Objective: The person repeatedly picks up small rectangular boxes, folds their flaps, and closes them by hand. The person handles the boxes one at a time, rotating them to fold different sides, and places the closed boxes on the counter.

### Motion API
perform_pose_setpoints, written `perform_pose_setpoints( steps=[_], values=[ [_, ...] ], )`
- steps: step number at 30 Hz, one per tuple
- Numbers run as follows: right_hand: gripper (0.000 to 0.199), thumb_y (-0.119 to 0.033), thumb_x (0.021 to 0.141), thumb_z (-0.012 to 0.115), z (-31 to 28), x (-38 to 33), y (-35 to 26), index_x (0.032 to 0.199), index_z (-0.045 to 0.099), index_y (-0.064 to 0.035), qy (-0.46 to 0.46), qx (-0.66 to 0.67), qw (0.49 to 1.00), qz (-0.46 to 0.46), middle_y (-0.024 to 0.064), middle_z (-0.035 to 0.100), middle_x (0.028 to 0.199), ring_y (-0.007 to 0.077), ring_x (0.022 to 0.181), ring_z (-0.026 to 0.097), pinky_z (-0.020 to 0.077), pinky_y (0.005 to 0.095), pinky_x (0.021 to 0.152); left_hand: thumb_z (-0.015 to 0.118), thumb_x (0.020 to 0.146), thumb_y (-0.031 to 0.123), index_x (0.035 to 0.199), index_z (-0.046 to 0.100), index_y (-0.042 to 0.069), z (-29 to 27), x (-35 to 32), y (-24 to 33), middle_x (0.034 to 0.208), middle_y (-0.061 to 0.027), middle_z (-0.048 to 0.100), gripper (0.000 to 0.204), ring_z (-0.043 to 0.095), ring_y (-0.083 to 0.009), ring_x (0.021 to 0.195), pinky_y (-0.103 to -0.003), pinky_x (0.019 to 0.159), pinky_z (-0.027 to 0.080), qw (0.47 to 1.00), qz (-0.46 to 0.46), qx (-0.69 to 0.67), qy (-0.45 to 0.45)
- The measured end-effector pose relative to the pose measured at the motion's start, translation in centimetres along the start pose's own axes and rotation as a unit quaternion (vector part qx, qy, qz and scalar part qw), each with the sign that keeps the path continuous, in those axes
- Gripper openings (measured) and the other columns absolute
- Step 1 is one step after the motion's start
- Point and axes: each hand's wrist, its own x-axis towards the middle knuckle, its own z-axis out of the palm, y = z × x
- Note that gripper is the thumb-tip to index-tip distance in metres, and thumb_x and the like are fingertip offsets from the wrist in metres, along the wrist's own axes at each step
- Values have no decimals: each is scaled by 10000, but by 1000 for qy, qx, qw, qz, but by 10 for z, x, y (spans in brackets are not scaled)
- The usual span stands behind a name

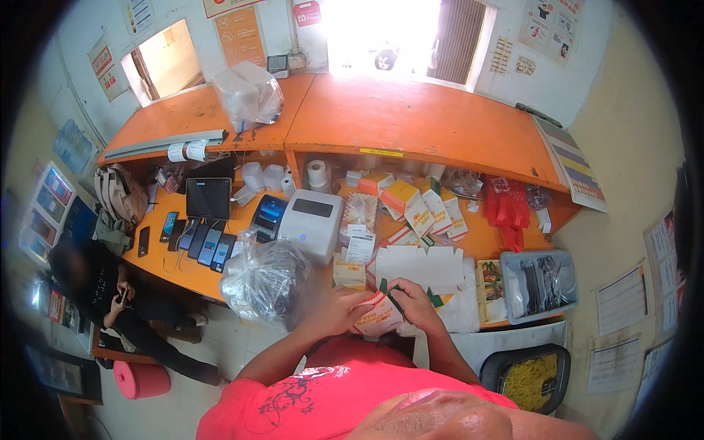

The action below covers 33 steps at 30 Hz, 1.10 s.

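Observation:
A small cardboard food box, white with red and orange print and dark green flaps, is held close to my chest. My left hand grips its left side. My right hand has its fingers closed at the green flap on the upper right. Just beyond my hands lies a white unfolded carton sheet on the orange desk. A small carton sits by my left hand. Farther back are several printed yellow-and-white boxes in a pile. A printed paper slip lies left of them.
A large clear plastic bag stands left of my hands, before a white label printer. Several phones and a tablet sit farther left. A clear bin is at right. A seated person holds a phone at left.

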Motion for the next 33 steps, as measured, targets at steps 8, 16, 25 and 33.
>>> perform_pose_setpoints(
  steps=[8, 16, 25, 33],
  values=[
    [94, -25, 934, 609, 13, 8, 25, 1011, 638, 21, 106, 24, 994, -28, 54, 660, 890, 91, 769, 599, 482, 267, 677, 648, 920, 128, 1156, 691, 50, -7, 7, 8, 1026, -168, 706, 252, 655, -357, 974, -444, 882, 445, 998, 9, 56, 31],
    [121, 18, 852, 707, 53, -16, -22, 962, 660, 3, 215, -187, 920, -267, 143, 647, 822, 238, 691, 654, 506, 340, 616, 657, 903, 76, 970, 581, 3, 20, 12, 19, 817, -134, 587, 124, 597, -304, 798, -399, 754, 456, 975, -64, -43, 206],
    [142, 50, 834, 718, 56, -16, -30, 955, 664, -3, 197, -180, 906, -330, 135, 672, 854, 261, 748, 686, 555, 343, 622, 596, 914, 67, 830, 585, -13, 9, 15, 15, 793, -122, 573, 117, 573, -259, 720, -353, 669, 457, 973, -77, -136, 169],
    [114, 55, 837, 707, 58, -13, -20, 930, 667, 3, 159, -172, 904, -358, 128, 658, 834, 255, 718, 668, 542, 335, 611, 506, 897, 56, 894, 625, -43, 18, 4, -3, 844, -175, 599, 154, 598, -307, 794, -387, 721, 466, 986, -47, -111, 119]
  ],
)
